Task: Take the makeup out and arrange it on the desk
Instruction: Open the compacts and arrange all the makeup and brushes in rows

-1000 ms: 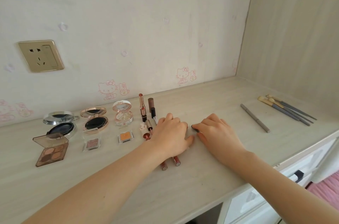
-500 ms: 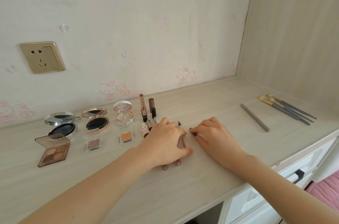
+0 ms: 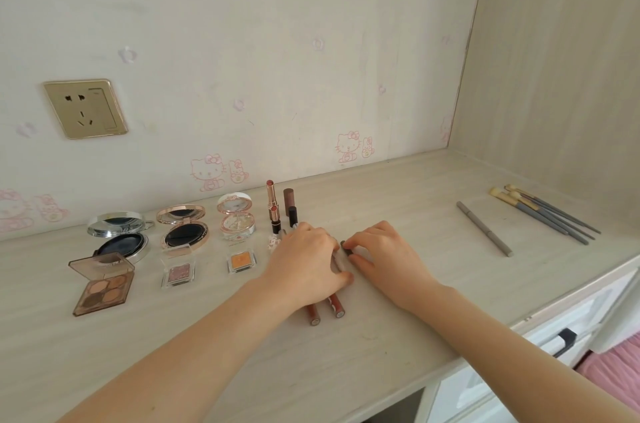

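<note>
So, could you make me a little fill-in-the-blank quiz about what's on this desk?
The brushes lie on the desk's ____ side.
The palette holds ____ shades.
____ round compacts stand open near the wall.
The wall socket is ____ coloured.
Missing words: right; four; three; gold.

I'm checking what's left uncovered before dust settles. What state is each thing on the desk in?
silver compact: open, lid upright.
rose-gold compact: open.
white compact: open.
four-pan palette: lid up.
pink eyeshadow pan: lid up.
orange eyeshadow pan: lid up.
lipstick: uncapped.
slim pen: held by left hand, right hand pinching its dark end.
two gloss tubes: lying flat, partly hidden.
grey pencil: lying flat.
brushes: lying together.
</note>
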`<state>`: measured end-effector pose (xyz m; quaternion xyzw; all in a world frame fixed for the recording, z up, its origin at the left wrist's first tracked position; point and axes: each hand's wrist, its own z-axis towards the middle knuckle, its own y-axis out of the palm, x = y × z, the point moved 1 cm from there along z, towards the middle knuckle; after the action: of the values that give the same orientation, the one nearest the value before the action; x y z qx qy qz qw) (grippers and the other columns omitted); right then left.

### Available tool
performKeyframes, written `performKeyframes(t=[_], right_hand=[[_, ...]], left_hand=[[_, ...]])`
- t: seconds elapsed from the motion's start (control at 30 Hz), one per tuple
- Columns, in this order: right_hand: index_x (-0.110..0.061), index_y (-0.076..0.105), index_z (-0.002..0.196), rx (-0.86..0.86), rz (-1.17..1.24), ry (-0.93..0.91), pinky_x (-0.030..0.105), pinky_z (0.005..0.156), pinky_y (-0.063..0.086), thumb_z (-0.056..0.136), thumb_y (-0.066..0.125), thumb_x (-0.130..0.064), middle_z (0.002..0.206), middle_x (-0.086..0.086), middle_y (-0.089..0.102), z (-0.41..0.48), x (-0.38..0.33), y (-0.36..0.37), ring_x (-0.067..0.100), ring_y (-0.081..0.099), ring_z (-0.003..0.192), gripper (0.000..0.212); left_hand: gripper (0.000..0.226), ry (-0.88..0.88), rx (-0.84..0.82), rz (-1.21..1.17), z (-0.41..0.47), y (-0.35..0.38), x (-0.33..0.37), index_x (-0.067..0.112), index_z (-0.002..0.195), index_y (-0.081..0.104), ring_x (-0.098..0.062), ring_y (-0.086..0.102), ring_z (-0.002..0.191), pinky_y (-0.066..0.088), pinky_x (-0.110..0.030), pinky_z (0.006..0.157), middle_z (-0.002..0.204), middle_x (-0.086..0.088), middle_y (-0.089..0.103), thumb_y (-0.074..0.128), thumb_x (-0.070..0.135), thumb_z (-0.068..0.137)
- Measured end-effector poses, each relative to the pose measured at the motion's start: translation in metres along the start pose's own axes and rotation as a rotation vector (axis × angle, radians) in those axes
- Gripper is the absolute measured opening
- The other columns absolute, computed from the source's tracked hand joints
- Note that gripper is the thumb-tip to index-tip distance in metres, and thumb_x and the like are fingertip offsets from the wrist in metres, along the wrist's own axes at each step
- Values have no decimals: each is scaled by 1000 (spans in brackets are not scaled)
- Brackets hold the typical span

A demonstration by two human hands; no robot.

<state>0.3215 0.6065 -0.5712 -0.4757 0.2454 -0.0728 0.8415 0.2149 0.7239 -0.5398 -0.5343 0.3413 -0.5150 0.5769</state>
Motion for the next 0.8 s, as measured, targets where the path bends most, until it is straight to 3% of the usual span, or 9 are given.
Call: performKeyframes(t=[0.2,0.43,0.53,0.6,0.8], right_hand=[[-22,67,106,-9,18,-20,32,82,46,88,59,-23,100,-5,67,6,-5,4,17,48,105,20],[-23,60,120,-13,-11,-36,29,84,46,90,57,-22,110,-5,64,4,-6,0,14,46,115,30],[-23,57,125,-1,-51,-54,29,88,46,92,56,-22,116,-5,62,1,0,-9,12,45,120,33],[-22,58,125,23,-77,-64,28,86,47,92,57,-23,115,-5,63,-2,6,-17,14,47,119,33],[-20,57,126,74,-204,-49,31,82,50,92,57,-22,112,-5,65,-21,30,-46,17,52,111,35]], left_hand=[[31,-8,3,10,0,-2,-4,19,74,58,-18,48,96,45,-32,80,75,6,52,60,49,73],[28,-30,-4,-9,0,-4,-3,21,70,54,-19,49,96,46,-35,80,79,4,56,59,48,74],[32,-10,22,-46,2,-5,0,22,95,67,-17,49,108,47,-34,87,98,5,62,57,48,79],[38,30,46,-79,4,-6,5,23,116,63,-13,45,117,45,-32,91,114,7,61,56,43,85],[29,94,55,-147,23,2,30,21,117,62,-12,44,119,46,-39,92,115,5,63,50,32,93]])
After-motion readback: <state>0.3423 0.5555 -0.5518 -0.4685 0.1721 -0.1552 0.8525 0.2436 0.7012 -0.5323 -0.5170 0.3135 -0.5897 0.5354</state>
